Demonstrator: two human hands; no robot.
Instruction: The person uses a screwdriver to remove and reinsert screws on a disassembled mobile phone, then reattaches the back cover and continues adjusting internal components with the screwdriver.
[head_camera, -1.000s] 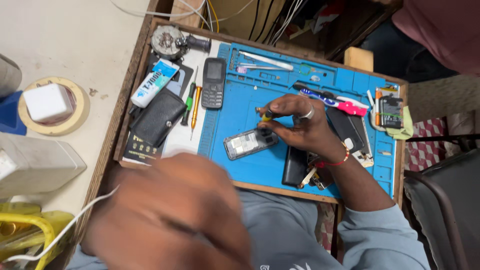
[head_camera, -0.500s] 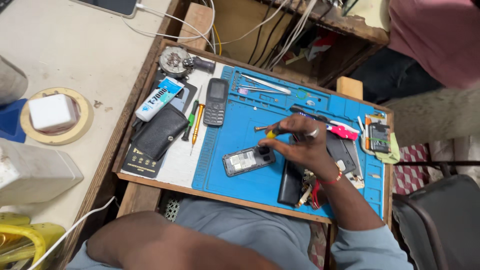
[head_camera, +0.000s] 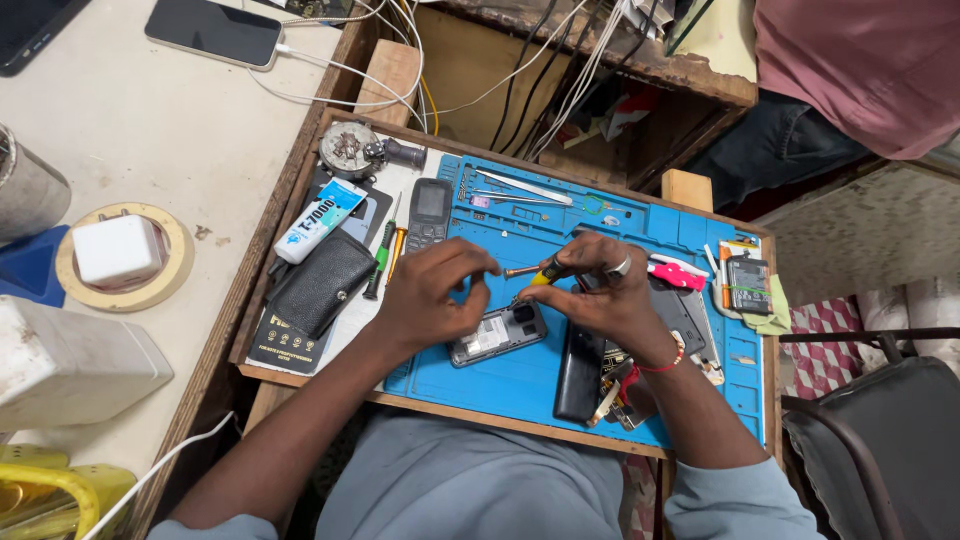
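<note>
Opened phone (head_camera: 497, 334) lies at frame centre, long axis tilted up to the right; your left hand (head_camera: 432, 298) pinches above it, right hand (head_camera: 600, 290) grips the screwdriver (head_camera: 535, 271).

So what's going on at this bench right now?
A person is bent over a blue silicone work mat on a wooden tray. The opened small phone with its back cover off lies on the mat. The left hand rests at the phone's left end, fingertips raised near the tip of a small yellow-and-black-handled screwdriver, which the right hand holds above the phone. A black keypad phone and metal tweezers lie farther back.
</note>
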